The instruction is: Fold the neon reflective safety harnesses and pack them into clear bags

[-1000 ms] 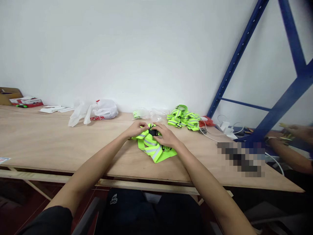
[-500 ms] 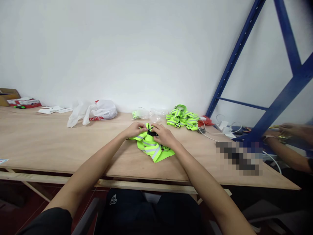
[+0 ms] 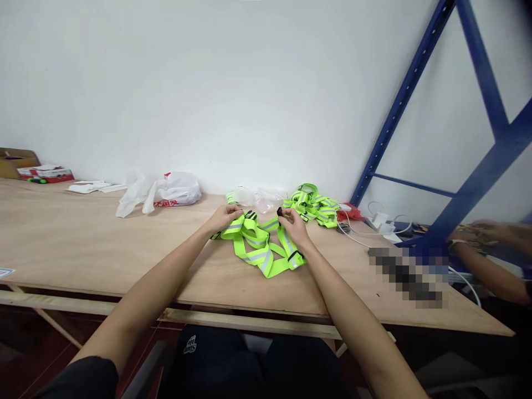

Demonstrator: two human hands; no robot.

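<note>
White wall [image 3: 208,100] rises behind a wooden desk [image 3: 103,244]. Nearer the desk's front edge than its back edge lies a lime-yellow strap harness [image 3: 266,257], silver-grey stripes along its loosely tangled loops. It spreads between the hands and toward the front edge: the left grip [image 3: 233,216] pinches its strap just beside a black pronged buckle [image 3: 250,215]; the right grip [image 3: 286,217] pinches a small black clip [image 3: 280,211]. Half a second ago both grips almost met over a black part; now they stand apart, loops opened wider.

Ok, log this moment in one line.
left hand: gripping neon strap; right hand: holding black buckle part; strap: loosely bunched on table
</note>
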